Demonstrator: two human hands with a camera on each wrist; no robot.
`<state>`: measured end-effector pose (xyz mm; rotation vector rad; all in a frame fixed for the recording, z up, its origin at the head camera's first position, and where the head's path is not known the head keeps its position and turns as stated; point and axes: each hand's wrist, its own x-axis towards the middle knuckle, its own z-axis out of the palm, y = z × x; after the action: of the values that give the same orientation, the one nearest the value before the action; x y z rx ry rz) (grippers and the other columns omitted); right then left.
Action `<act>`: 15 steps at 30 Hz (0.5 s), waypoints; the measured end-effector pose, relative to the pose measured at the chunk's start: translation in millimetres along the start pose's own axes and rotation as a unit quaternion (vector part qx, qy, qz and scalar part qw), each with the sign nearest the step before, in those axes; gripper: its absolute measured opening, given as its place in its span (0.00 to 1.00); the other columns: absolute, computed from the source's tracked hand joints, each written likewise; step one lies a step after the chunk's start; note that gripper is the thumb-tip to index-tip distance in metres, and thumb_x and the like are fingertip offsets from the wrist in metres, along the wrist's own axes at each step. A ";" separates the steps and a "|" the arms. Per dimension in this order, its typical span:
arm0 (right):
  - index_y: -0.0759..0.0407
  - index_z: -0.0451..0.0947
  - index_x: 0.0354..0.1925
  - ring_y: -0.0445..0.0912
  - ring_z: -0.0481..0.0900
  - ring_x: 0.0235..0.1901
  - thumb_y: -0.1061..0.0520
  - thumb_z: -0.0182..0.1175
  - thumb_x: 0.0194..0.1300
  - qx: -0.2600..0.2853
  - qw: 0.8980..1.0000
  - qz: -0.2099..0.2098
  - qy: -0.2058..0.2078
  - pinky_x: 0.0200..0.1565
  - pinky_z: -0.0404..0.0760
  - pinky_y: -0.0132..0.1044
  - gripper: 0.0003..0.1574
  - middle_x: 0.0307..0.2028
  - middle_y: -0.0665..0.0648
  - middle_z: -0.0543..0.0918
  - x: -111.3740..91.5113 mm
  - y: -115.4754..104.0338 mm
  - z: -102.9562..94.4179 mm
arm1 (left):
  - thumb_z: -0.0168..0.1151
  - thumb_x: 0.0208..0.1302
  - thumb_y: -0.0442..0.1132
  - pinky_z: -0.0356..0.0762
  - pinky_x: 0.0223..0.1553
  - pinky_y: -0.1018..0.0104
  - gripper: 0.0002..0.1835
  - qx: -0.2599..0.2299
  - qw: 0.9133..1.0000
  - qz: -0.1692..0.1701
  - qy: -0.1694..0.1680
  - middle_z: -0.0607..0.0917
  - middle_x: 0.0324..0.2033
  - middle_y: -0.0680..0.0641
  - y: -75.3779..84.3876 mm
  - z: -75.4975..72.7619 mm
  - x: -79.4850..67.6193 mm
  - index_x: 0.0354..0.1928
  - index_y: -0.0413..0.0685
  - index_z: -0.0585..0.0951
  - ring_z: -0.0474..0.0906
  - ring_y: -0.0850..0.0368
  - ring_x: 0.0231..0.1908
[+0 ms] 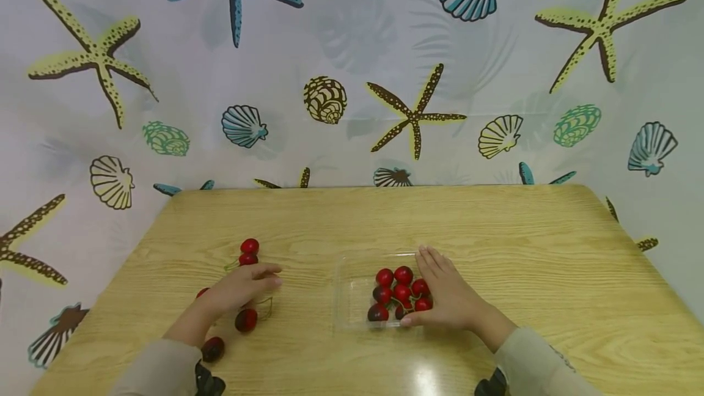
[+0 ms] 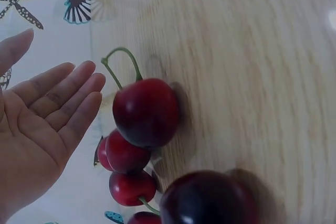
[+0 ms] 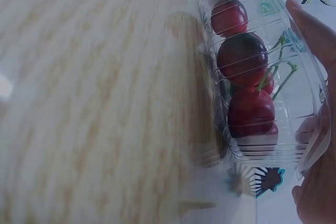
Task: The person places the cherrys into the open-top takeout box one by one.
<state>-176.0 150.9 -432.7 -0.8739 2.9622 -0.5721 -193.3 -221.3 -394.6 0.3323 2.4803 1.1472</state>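
My left hand (image 1: 239, 291) hovers above loose dark red cherries at the left of the table, its fingers extended and holding nothing. Just in front of its wrist lies a stemmed cherry (image 1: 245, 321), with a darker cherry (image 1: 213, 349) nearer to me. Past the fingers, two cherries sit close together, the farther cherry (image 1: 250, 246) bright red. In the left wrist view, the palm shows bare beside a cherry (image 2: 147, 111) with a bent green stem. My right hand (image 1: 453, 298) grips the right end of a clear plastic box (image 1: 354, 298), thumb at the near edge, fingers at the far edge. Several cherries (image 1: 402, 293) lie inside.
The wooden table (image 1: 522, 243) stretches across the view. Behind it hangs a pale cloth (image 1: 341, 151) printed with starfish and shells. Another cherry (image 1: 203, 292) is partly hidden behind the left forearm.
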 end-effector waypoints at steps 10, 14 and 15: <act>0.69 0.42 0.64 0.53 0.36 0.63 0.22 0.50 0.40 -0.002 1.000 0.005 -0.004 0.59 0.42 0.48 0.70 0.64 0.62 0.40 -0.8 0.7 -0.7 | 0.52 0.60 0.48 0.68 0.37 0.58 0.27 0.014 0.999 -0.003 -0.031 0.75 0.42 0.44 -11.5 -6.0 9.7 0.55 0.33 0.66 0.70 0.52 0.35; 0.69 0.42 0.64 0.53 0.35 0.63 0.22 0.50 0.40 -0.002 1.000 0.005 -0.006 0.59 0.42 0.48 0.70 0.64 0.62 0.40 -0.1 0.9 -0.4 | 0.52 0.60 0.47 0.69 0.37 0.60 0.25 0.045 0.998 0.014 -0.050 0.77 0.38 0.47 -14.3 -9.6 12.3 0.51 0.33 0.69 0.71 0.55 0.35; 0.69 0.42 0.64 0.52 0.35 0.63 0.22 0.50 0.40 -0.002 1.000 0.005 -0.007 0.59 0.42 0.47 0.70 0.64 0.62 0.40 0.0 0.9 -0.4 | 0.52 0.60 0.46 0.69 0.37 0.60 0.24 0.051 0.997 0.020 -0.055 0.77 0.37 0.47 -14.7 -10.7 13.2 0.51 0.33 0.70 0.71 0.55 0.34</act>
<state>-176.6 151.7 -432.6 -0.8596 2.9543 -0.5585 -210.5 -233.1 -402.9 0.4635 2.4499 0.9905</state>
